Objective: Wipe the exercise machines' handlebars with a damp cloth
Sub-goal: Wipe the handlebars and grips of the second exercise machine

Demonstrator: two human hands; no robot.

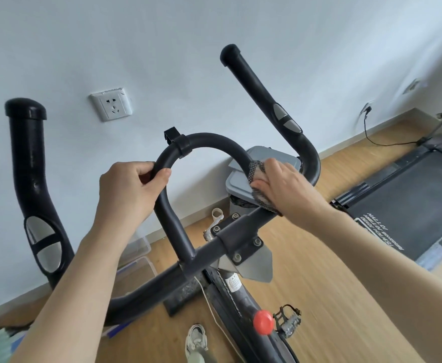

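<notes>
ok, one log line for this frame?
step: wiping | left hand: grips handlebar loop | right hand: holds cloth against loop, right side

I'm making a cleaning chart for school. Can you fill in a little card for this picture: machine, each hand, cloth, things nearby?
Machine: exercise bike with black handlebar
Left hand: grips the handlebar loop's left side
Right hand: holds the cloth against the loop's right side
Cloth: mesh-patterned, wrapped partly round the bar
Nearby: grey bin, treadmill, wall socket

The left hand (pixel 128 191) and right hand (pixel 286 188) both grip.
</notes>
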